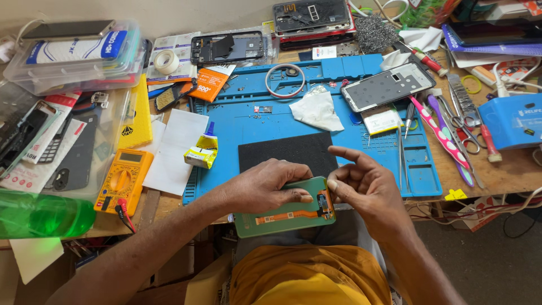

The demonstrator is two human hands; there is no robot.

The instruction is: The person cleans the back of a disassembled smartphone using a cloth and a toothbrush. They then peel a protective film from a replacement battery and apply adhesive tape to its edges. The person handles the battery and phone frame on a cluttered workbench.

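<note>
Head view, and I've got both hands low at the near edge of the table (508,169). My left hand (265,186) lies over the top of a green panel (282,217), grip pinching it, thumb pressed on its face close to the right end. The panel is a flat phone screen part, back side up: pale green, an orange flex strip (288,215) running along it to a dark connector at the right end. It hangs just off the table edge, above my lap and yellow shirt (310,277). My right hand (361,189) is at the panel's right end, fingertips touching the edge by the connector, index finger stretched out, the rest loosely curled; that grip is spread, closed on nothing.

Just beyond the hands, a black pad (285,151) sits on a blue mat (282,118). The mat carries a white cloth (317,110), a ring of cable (285,79), a phone frame (388,86) and a glue tube (203,149) at its left edge. Right of it, tweezers (402,152), pink tools (443,138) and scissors (466,127) lie close together, with a blue box (516,121) further right.

Left side: a yellow meter (124,181), a green bottle (42,214) near the edge, and a clear case (76,53) at the back with packets inside and a dark phone on its lid. Wooden table, pale wall behind, cluttered all round.
</note>
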